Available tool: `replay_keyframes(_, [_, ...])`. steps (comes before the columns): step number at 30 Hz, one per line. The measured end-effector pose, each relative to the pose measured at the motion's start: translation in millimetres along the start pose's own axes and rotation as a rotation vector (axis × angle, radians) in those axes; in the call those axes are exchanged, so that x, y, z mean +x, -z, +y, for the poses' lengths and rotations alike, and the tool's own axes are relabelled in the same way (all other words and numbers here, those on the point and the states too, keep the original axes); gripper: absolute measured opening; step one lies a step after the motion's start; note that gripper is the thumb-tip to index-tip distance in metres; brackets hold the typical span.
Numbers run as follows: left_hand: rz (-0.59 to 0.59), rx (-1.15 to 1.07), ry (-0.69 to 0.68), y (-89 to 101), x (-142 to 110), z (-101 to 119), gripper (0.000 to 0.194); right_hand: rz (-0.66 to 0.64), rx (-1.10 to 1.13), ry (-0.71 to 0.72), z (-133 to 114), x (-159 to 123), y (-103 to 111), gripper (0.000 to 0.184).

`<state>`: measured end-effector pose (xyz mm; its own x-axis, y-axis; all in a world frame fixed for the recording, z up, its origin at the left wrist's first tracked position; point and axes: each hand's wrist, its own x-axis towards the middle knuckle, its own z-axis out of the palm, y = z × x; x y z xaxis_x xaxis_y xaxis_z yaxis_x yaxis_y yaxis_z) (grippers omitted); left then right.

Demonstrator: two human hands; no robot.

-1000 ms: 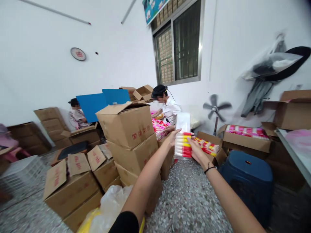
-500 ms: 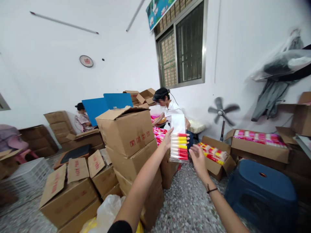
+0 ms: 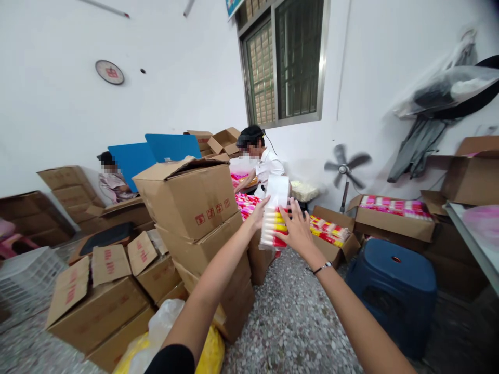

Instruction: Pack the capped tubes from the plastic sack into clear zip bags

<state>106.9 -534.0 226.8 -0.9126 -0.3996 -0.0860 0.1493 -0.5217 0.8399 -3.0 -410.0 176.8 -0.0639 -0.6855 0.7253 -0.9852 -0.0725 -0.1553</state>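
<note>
In a storeroom stacked with cardboard cartons point(image 3: 187, 197), a clear plastic packet of red-and-yellow sticks point(image 3: 274, 228) stood upright above the speckled floor point(image 3: 288, 322). The left hand point(image 3: 259, 213) gripped its edge, fingers curled behind it, while the right hand point(image 3: 298, 228) pressed against it, fingers spread.
</note>
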Motion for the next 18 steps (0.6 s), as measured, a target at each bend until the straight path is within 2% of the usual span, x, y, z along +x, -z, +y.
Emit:
replay_keyframes(3, [-0.075, -0.011, 0.027, -3.6, -2.8, 5.5, 0.072, 0.082, 0.127, -0.012, 0.8, -5.4, -3.4, 0.071])
replay_keyframes(6, [-0.088, -0.005, 0.047, -4.3, -3.6, 10.9, 0.074, 0.249, 0.268, -0.023, 4.6, -18.1, -10.6, 0.052])
replay_keyframes(9, [-0.094, -0.015, -0.001, 0.9, -2.6, 15.8, 0.077, 0.379, 0.367, -0.141, 10.1, -34.7, -19.0, 0.046])
replay_keyframes(11, [-0.125, -0.031, -0.03, 5.0, -1.2, 18.2, 0.078, 0.393, 0.377, -0.186, 12.7, -43.7, -23.7, 0.045])
replay_keyframes(15, [-0.203, -0.058, 0.0, 5.5, 0.8, 17.2, 0.074, 0.365, 0.372, -0.103, 10.0, -46.2, -27.2, 0.04])
replay_keyframes(18, [-0.212, -0.057, 0.027, 1.1, 1.9, 12.7, 0.073, 0.387, 0.414, -0.062, 3.3, -37.5, -24.7, 0.032])
